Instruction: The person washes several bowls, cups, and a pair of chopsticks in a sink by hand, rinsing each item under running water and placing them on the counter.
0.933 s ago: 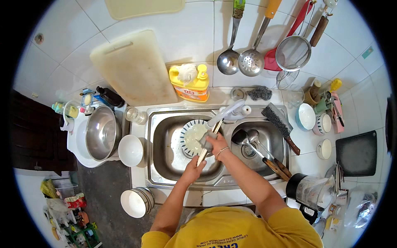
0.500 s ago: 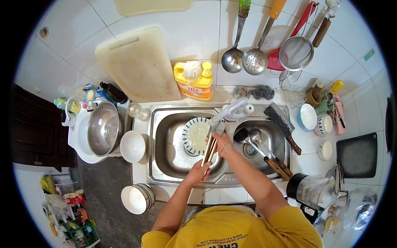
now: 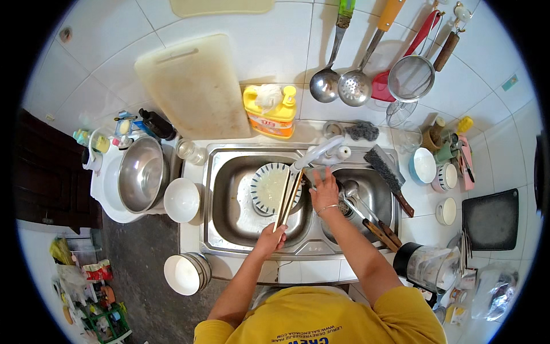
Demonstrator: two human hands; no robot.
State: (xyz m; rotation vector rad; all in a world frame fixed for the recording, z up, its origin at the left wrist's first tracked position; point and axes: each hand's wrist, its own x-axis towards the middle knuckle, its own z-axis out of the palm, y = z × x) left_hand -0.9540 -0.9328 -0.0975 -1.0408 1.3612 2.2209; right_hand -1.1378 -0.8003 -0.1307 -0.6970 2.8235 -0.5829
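Observation:
My left hand [image 3: 270, 239] is closed round the lower end of a bundle of chopsticks [image 3: 289, 198]. The bundle slants up over the left sink basin, its far end under the white faucet [image 3: 318, 153]. My right hand [image 3: 325, 192] is beside the faucet, over the divider between the basins, apart from the chopsticks. Its fingers press on a greyish scrubbing pad [image 3: 313, 175], partly hidden by them. Below the chopsticks, a plate with a dark striped rim [image 3: 266, 183] rests in the left basin [image 3: 226, 215], with cloudy liquid in it.
Two long-handled utensils [image 3: 375, 223] lie in the right basin. A cleaver [image 3: 389, 178] rests across its right edge. White bowls [image 3: 182, 200] and a steel basin [image 3: 143, 175] stand left. A yellow detergent jug [image 3: 270, 114] and cutting board [image 3: 195, 89] stand behind. Ladles [image 3: 325, 86] hang above.
My right hand has moved off the chopsticks to the right, taking the greyish pad with it. My left hand keeps its hold on the bundle. The view has shifted slightly.

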